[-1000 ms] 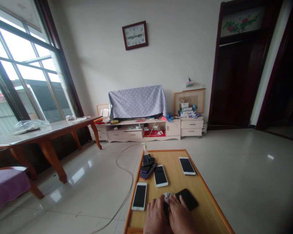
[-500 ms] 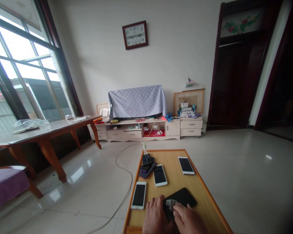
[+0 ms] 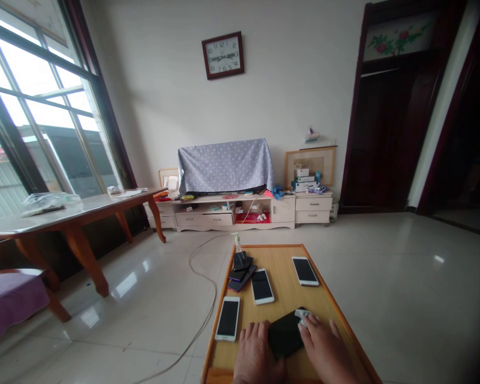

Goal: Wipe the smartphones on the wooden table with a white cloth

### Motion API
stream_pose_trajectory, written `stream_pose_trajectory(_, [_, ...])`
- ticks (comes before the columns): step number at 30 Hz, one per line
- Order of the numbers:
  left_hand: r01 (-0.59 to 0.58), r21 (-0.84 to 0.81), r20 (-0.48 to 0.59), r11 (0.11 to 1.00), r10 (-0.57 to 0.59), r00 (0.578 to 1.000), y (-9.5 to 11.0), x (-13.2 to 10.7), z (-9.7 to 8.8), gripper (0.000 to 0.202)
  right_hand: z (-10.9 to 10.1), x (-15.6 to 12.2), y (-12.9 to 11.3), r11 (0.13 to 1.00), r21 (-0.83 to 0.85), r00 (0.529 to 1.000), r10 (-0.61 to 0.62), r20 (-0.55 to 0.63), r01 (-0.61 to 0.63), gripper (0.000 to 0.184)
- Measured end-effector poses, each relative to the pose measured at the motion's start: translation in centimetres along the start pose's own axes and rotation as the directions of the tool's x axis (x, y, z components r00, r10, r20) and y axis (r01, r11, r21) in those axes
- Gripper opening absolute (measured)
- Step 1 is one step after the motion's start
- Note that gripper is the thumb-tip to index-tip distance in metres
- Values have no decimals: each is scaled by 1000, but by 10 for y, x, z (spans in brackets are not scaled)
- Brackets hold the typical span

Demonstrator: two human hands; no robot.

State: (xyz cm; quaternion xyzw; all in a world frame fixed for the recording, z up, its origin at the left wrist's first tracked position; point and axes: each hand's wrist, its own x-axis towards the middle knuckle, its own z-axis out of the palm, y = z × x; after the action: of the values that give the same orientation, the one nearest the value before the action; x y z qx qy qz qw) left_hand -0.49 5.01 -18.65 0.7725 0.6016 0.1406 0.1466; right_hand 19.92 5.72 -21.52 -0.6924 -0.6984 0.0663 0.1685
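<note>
A black smartphone [image 3: 286, 337] lies at an angle on the small wooden table [image 3: 280, 253]. My left hand [image 3: 258, 352] rests along its left side, with the thumb at its near edge, steadying it. In my right hand [image 3: 324, 344] is a crumpled whitish cloth [image 3: 302, 314], pressed by the fingertips against the far right corner of the phone. Just left of my left hand lies a white phone [image 3: 228, 319] with a dark screen. A second white phone [image 3: 263, 286] sits beyond the black one, and a third white phone [image 3: 305, 271] is at the far right.
At the table's far left corner, several dark phones [image 3: 242, 276] are stacked loosely beside a clear pump bottle [image 3: 237, 242]. A raised orange-brown rim [image 3: 346, 320] edges the tabletop. A cable [image 3: 214, 298] runs over the tiled floor on the left.
My right hand has slid the cloth from the black phone's left part to its far right corner, uncovering the middle. My left hand has stayed in place.
</note>
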Motion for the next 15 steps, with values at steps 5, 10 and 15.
stream_pose_trajectory(5, [11,6,49,1000,-11,999,-5,4,1,60,21,-16,-32,968,146,972,-220,84,206,49])
stream_pose_trajectory(10, [7,-14,37,1000,-6,999,-8,5,4,52,19,-23,-41,941,227,947,-287,146,250,46])
stream_pose_trajectory(15, [-14,-18,-15,1000,14,1000,-5,2,5,64,-6,-8,-4,997,72,1000,-22,14,21,56])
